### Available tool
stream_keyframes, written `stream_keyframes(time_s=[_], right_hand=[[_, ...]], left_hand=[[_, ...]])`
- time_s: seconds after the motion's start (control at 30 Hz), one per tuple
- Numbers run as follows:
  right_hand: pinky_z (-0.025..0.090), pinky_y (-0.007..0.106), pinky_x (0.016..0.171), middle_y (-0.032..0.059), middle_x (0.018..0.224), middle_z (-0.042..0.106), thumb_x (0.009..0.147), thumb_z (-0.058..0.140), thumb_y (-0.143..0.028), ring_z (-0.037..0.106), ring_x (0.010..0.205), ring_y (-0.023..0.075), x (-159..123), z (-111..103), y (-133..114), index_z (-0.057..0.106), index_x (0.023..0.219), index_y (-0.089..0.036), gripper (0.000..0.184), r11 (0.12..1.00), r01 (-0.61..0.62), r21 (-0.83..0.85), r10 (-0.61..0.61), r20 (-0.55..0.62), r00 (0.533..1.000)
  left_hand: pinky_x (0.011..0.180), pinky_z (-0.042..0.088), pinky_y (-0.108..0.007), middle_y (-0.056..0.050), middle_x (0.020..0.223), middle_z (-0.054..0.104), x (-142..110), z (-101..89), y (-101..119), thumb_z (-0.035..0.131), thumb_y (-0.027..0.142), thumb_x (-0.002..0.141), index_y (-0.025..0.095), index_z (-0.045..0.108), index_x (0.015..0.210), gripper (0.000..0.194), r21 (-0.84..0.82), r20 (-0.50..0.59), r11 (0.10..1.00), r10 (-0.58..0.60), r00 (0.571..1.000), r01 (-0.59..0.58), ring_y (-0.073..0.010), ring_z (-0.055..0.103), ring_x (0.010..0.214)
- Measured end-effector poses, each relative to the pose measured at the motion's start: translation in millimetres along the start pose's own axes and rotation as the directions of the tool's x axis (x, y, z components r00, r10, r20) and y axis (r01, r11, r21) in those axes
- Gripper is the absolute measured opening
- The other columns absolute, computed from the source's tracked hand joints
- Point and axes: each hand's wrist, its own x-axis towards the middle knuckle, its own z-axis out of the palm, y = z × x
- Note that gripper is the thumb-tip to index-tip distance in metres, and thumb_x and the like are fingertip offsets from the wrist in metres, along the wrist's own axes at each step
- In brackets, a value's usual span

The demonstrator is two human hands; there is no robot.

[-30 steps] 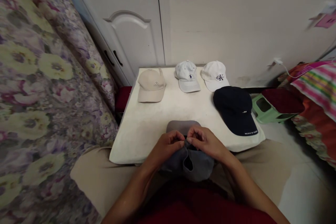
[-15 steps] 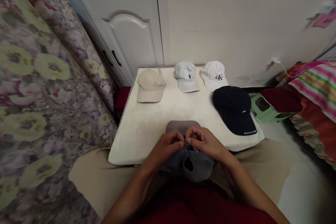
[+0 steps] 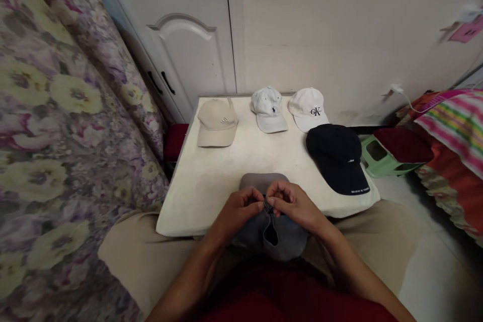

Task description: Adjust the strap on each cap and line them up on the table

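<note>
A grey baseball cap (image 3: 287, 239) lies at the near edge of the white-covered table (image 3: 211, 176), its brim pointing away from me and its back opening toward me. My left hand (image 3: 245, 207) pinches the cap's back strap between thumb and fingertips. From the other side my right hand (image 3: 289, 201) pinches the same strap, the fingertips of both hands almost touching. The strap's fastening is mostly hidden by my fingers. Farther back stand a beige cap (image 3: 217, 123), a pale cap with a small rider logo (image 3: 268, 109) and a white cap with black letters (image 3: 307, 109).
To the right a navy cap (image 3: 335, 153) lies with its brim over the table edge. A green stool (image 3: 377, 158) stands beyond it. A flowered curtain (image 3: 75, 151) hangs on the left, and a white cabinet (image 3: 188, 45) and the wall are behind the table.
The view has shifted very slightly. Both hands keep their pinch on the strap of the grey cap, with hardly any visible movement.
</note>
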Motion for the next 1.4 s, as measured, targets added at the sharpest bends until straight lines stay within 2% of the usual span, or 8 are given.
stream_keyframes(time_s=[0.3,0.5,0.57,0.63,0.77,1.03,1.27,1.4], right_hand=[[0.035,0.023,0.05,-0.0039,0.059,0.055,0.082,0.064,-0.024,0.048,0.052,0.0106,0,0,5,0.058,0.077,-0.019,0.009,0.996,0.026,-0.085,-0.027,-0.014,1.0],[0.037,0.024,0.052,-0.0031,0.063,0.055,0.085,0.064,-0.027,0.049,0.056,0.0113,-1,-1,5,0.06,0.08,-0.019,0.01,0.989,0.048,-0.141,-0.054,-0.039,0.998],[0.041,0.026,0.058,-0.0019,0.07,0.058,0.084,0.068,-0.028,0.053,0.063,0.0129,-2,-4,3,0.064,0.087,-0.02,0.01,0.988,0.061,-0.139,-0.062,-0.005,0.998],[0.045,0.029,0.07,0.0006,0.085,0.064,0.078,0.074,-0.027,0.058,0.078,0.0158,-3,-8,1,0.067,0.097,-0.021,0.021,0.985,0.1,-0.137,-0.096,0.038,0.995],[0.045,0.035,0.09,0.0023,0.102,0.065,0.075,0.078,-0.022,0.059,0.098,0.0191,-4,-10,4,0.068,0.104,-0.024,0.031,0.982,0.162,-0.093,-0.158,0.046,0.986],[0.047,0.031,0.08,0.0007,0.094,0.063,0.077,0.074,-0.023,0.056,0.087,0.0169,-3,-3,5,0.069,0.101,-0.025,0.024,0.981,0.169,-0.098,-0.163,0.063,0.985],[0.046,0.031,0.078,0.0006,0.093,0.063,0.077,0.066,-0.012,0.056,0.086,0.0172,-5,-1,5,0.065,0.1,-0.025,0.026,0.921,0.22,-0.32,-0.212,0.061,0.975],[0.045,0.031,0.076,0.0011,0.094,0.064,0.079,0.069,-0.016,0.058,0.085,0.0175,-4,1,7,0.065,0.101,-0.025,0.024,0.893,0.273,-0.359,-0.265,0.073,0.962]], left_hand=[[0.061,0.035,-0.025,0.001,0.073,0.058,-3,1.1,3,0.063,0.035,0.079,0.016,0.062,0.081,0.018,0.083,0.003,0.996,0.034,0.999,-0.034,-0.013,0.049,0.065],[0.057,0.031,-0.024,0.003,0.068,0.054,0,3.9,0,0.067,0.031,0.074,0.016,0.06,0.079,0.018,0.038,-0.012,0.999,0.005,1.0,-0.005,-0.0109,0.045,0.061],[0.057,0.031,-0.023,0.003,0.067,0.054,0,4.3,0,0.068,0.032,0.074,0.016,0.059,0.078,0.018,0.007,-0.016,1.0,0.003,1.0,-0.002,-0.0108,0.045,0.061],[0.056,0.031,-0.023,0.003,0.068,0.055,-1,4.3,1,0.068,0.032,0.074,0.017,0.058,0.078,0.018,-0.025,-0.016,1.0,-0.004,1.0,0.004,-0.0106,0.044,0.061],[0.056,0.032,-0.023,0.004,0.068,0.055,-2,2.8,3,0.068,0.031,0.074,0.017,0.059,0.078,0.017,-0.059,-0.018,0.998,-0.01,1.0,0.009,-0.0104,0.044,0.059],[0.072,0.039,-0.028,0.0,0.079,0.06,-4,-3.0,7,0.065,0.031,0.076,0.017,0.064,0.082,0.016,0.006,0.036,0.998,0.063,0.997,-0.063,-0.0167,0.054,0.077],[0.063,0.035,-0.026,0.001,0.073,0.056,-3,-1.4,6,0.066,0.034,0.073,0.017,0.06,0.077,0.019,0.009,0.026,1.0,-0.021,0.999,0.021,-0.0141,0.049,0.067],[0.06,0.033,-0.025,0.002,0.071,0.054,-3,-0.8,8,0.065,0.035,0.072,0.017,0.059,0.075,0.019,0.076,-0.004,0.996,-0.037,0.999,0.037,-0.0131,0.045,0.065]])
